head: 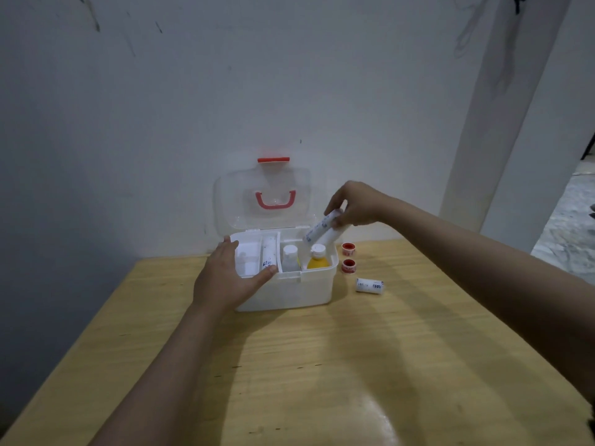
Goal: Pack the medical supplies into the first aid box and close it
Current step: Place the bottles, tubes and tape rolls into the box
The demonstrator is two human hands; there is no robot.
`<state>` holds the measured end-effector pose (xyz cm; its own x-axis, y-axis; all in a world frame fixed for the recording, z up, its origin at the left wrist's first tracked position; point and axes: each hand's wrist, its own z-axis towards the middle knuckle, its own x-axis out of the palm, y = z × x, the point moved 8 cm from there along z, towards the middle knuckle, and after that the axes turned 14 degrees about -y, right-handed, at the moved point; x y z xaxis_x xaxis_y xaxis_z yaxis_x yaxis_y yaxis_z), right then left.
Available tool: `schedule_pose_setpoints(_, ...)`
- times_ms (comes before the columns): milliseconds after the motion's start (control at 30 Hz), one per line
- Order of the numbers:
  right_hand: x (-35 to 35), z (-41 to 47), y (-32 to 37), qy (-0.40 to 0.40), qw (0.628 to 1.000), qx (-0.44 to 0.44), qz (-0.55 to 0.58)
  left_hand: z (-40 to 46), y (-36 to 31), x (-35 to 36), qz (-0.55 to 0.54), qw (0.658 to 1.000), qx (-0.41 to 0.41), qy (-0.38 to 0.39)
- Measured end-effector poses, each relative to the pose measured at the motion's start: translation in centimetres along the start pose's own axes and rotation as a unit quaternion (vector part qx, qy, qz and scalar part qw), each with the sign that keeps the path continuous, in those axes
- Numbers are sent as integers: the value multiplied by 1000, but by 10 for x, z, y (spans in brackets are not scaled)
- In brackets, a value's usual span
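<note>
Mid-packing: the right hand (355, 204) pinches what looks like two bandage rolls (322, 231) over the open first aid box (286, 288) on the counter (322, 365), left hand (230, 278) spread, steadying its rim; next they must lower beside the bottles (304, 257).

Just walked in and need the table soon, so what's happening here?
A person is packing a white first aid box on the wooden table. The left hand steadies the box's front left corner, while the right hand lowers a white bandage roll into the right side, above two bottles. Another roll lies in the tray. Two red tape rolls and a small bandage wait outside. The lid stands open.
</note>
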<state>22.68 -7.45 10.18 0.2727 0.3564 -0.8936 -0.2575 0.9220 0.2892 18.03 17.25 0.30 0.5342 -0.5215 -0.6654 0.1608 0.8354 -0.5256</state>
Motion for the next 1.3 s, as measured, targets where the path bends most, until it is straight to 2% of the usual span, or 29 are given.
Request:
schedule_pose_setpoints(200, 36, 21, 18, 73, 996, -15, -39, 0, 0, 0, 2, 1000, 0, 0)
schedule_pose_setpoints(567, 30, 28, 31, 68, 991, -62, -98, -1, -1, 0, -7, 1000, -2, -4)
schedule_pose_setpoints(767, 45, 21, 38, 90, 988, -83, -97, -1, 0, 0, -2, 1000, -5, -3)
schedule_pose_setpoints(1033, 49, 14, 20, 14, 998, -60, 11, 0, 0, 1, 0, 1000, 0, -6)
schedule_pose_setpoints(1200, 45, 15, 7, -75, 996, -50, 2, 0, 1, 1, -4, 1000, -3, -7)
schedule_pose_setpoints(1300, 45, 14, 0, -86, 995, -33, 27, 0, 1, 1, -8, 1000, -3, -9)
